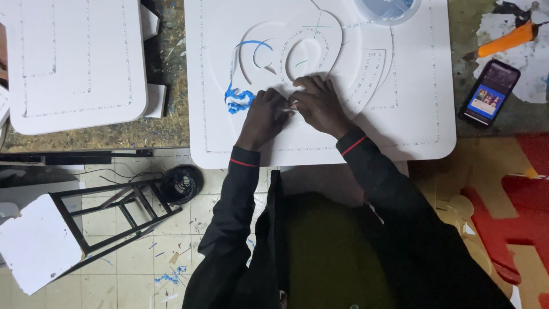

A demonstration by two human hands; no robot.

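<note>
Both hands meet at the middle of the white board (320,123), which lies flat on the counter (171,123) right in front of the person. The left hand (264,111) and the right hand (318,103) press close together, fingertips touching over a thin pale strip (289,109) that runs between them; each hand's grip looks pinched nearly closed on that strip, though how firmly cannot be told from above. To do this well, it seems wise to keep the strip low against the board, feed it on bit by bit, and hold the laid part down with one hand while the other guides the free end along the cut line. The board is white with rounded corners, carved with raised curved shapes near its middle and edged with a dotted line of small points. A crumpled blue film (239,102) lies just beside the left hand, with a loose blue band curling upward from it. Farther off, a phone (489,92) with a lit screen and an orange tool (506,40) sit to the right, a second white board (74,63) to the left
</note>
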